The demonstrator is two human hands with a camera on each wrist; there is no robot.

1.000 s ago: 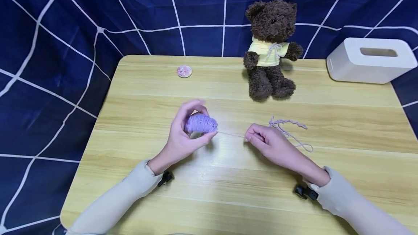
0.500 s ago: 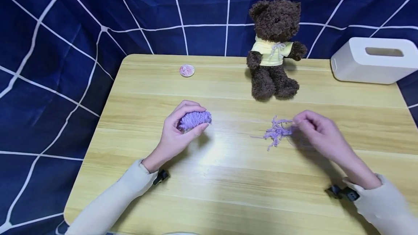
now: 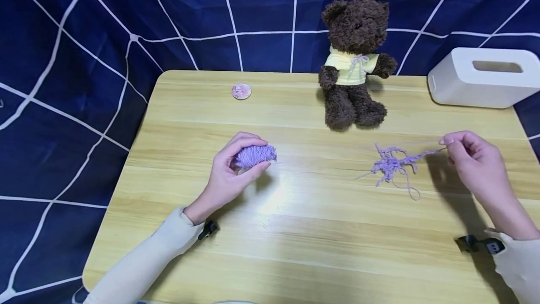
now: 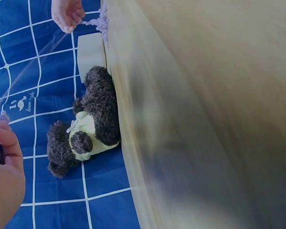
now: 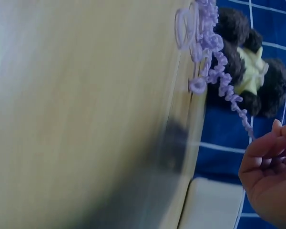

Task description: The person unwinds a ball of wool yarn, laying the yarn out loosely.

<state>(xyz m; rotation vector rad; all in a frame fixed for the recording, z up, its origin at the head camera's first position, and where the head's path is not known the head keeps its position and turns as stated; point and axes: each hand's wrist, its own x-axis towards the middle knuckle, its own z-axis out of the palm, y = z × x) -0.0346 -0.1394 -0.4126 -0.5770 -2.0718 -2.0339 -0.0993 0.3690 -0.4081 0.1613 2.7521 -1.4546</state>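
Observation:
My left hand (image 3: 229, 172) grips a ball of purple yarn (image 3: 255, 155), thumb below and fingers curled over the top. Off to the right, my right hand (image 3: 476, 163) pinches a strand at the end of a tangled purple yarn piece (image 3: 391, 164), which trails left from the fingertips with loops and loose tails. Seen from the right wrist, the kinked yarn (image 5: 221, 78) runs down to the pinching fingers (image 5: 262, 148). A thin strand stretches between the two hands, faint in the head view and plainer in the left wrist view.
A brown teddy bear (image 3: 354, 64) in a yellow shirt sits at the table's back edge. Right of it stands a white tissue box (image 3: 481, 79). A round pink patterned disc (image 3: 241, 91) lies at the back left of the wooden table (image 3: 190, 121). Blue checked cloth (image 3: 261, 18) hangs behind.
My right hand has moved far right from near the ball, drawing the strand out and dragging the tangled yarn along. My left hand has shifted slightly left, still gripping the ball.

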